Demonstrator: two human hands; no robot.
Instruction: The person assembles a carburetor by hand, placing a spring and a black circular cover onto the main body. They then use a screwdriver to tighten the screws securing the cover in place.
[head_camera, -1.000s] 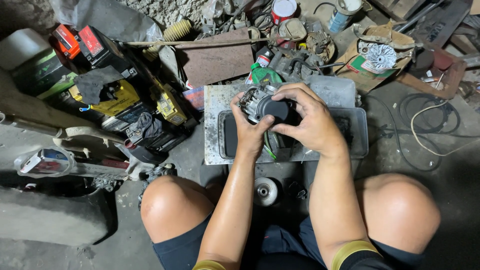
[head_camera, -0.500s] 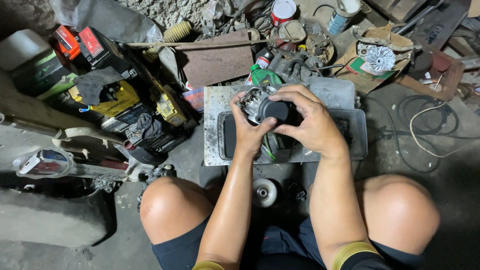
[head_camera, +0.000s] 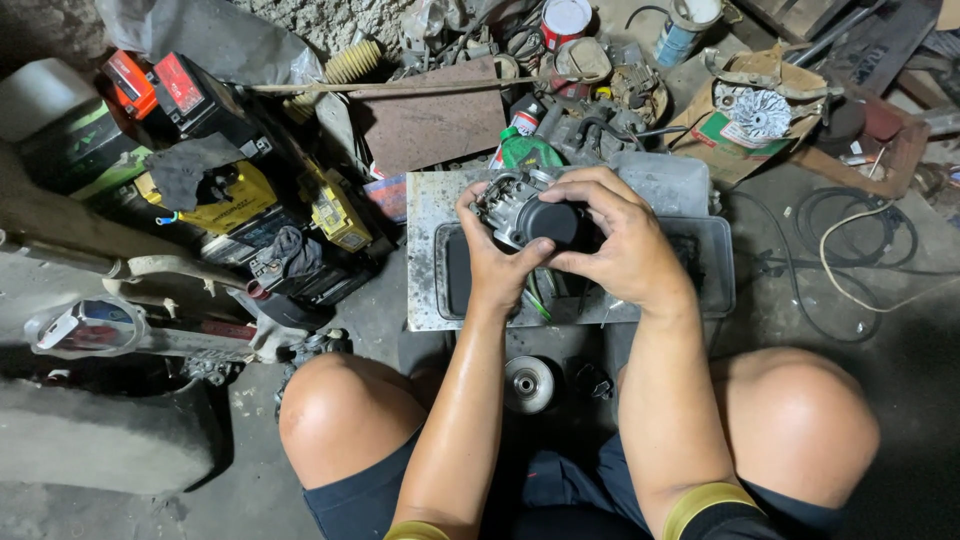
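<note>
Head view. Left hand (head_camera: 492, 255): grip clasped on metal alternator (head_camera: 512, 207), thumb over its black end cap (head_camera: 553, 222). Right hand (head_camera: 618, 240): fingers arched, grasping the cap. Alternator held above black tray (head_camera: 712, 275), near metal plate's (head_camera: 428, 205) far edge.

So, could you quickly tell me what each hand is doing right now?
Left hand: closed on the alternator.
Right hand: closed on the alternator's black end.

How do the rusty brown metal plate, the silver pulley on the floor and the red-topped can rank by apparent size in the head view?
Largest to smallest:
1. rusty brown metal plate
2. silver pulley and red-topped can: look alike; the pulley is nearer the camera, so unranked.
</note>
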